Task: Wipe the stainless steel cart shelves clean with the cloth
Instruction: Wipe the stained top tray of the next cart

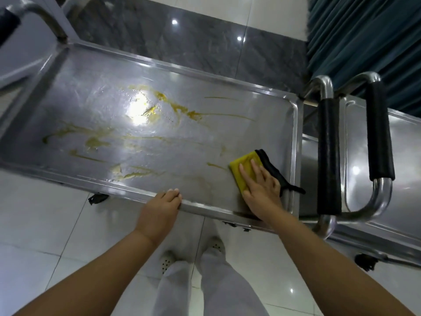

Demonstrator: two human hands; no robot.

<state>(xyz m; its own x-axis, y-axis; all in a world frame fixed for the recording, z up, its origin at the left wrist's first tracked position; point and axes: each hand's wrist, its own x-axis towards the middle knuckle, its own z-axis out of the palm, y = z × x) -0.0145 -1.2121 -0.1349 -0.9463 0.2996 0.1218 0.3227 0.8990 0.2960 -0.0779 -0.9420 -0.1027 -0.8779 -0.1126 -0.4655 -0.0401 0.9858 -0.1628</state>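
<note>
Wiping looks barely begun: the right hand [262, 192] presses straight-fingered on the yellow cloth [243, 166] at the top shelf's [159, 67] near right corner, the left hand [160, 209] curls over its near rim, and the next stroke should sweep left through the yellow smears [168, 103].

Under my fingers [256, 168] the cloth [242, 169] looks soft and matt; the steel shelf [159, 137] gleams, wet and smeared; handle grips [329, 156] matt black padding; floor tiles [45, 224] glossy.

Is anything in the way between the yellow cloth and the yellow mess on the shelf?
No, nothing visible. The right hand presses the cloth at the right end of the shelf; only bare steel lies between it and the smears.
</note>
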